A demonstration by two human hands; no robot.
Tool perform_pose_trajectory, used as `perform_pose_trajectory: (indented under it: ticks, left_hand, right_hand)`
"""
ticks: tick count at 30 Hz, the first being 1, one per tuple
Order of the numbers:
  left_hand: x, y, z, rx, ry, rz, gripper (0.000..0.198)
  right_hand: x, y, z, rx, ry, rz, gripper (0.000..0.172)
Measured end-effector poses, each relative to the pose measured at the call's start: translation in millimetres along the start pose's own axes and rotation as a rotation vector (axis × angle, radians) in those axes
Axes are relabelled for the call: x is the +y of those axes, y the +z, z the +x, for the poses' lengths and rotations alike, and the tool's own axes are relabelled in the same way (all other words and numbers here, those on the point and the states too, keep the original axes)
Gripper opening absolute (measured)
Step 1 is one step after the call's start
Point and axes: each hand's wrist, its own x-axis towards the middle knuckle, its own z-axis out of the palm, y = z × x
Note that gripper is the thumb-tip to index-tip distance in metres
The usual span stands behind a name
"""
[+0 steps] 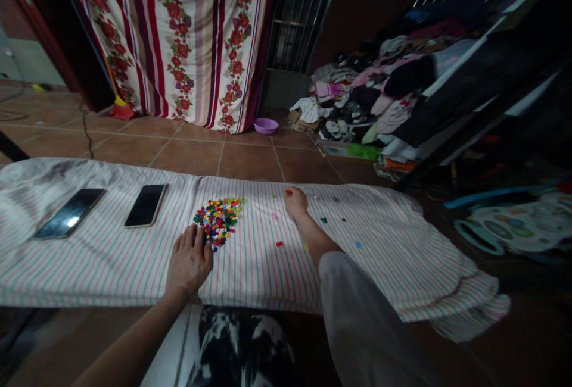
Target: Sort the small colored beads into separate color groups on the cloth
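Observation:
A pile of small multicoloured beads (218, 219) lies on a striped cloth (111, 256) spread over the floor. My left hand (189, 259) rests flat on the cloth, fingers stretched out, its fingertips touching the near left edge of the pile. My right hand (295, 201) is farther away on the cloth, right of the pile, fingers curled downward with a red bead at the fingertips. A few loose beads (322, 219) lie scattered around my right forearm.
Two dark phones (146, 205) (70, 213) lie on the cloth to the left. Beyond are tiled floor, a floral curtain (187, 36), a purple bowl (266, 126) and a heap of clothes (379, 101) at the right. A patterned mat (518, 226) lies at the far right.

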Motion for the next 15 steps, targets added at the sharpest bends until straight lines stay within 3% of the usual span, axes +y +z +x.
perform_pose_trajectory:
  ticks: [5,15]
  left_hand:
    - [-0.3,0.3,-0.1,0.0,0.008,0.007,0.048]
    - [-1.9,3.0,-1.0,0.008,0.003,0.001,0.048]
  right_hand:
    - [25.7,-16.7,8.8,-0.031,0.025,-0.15,0.024]
    - [32.5,-12.6,8.7,-0.117,0.005,-0.224,0.022]
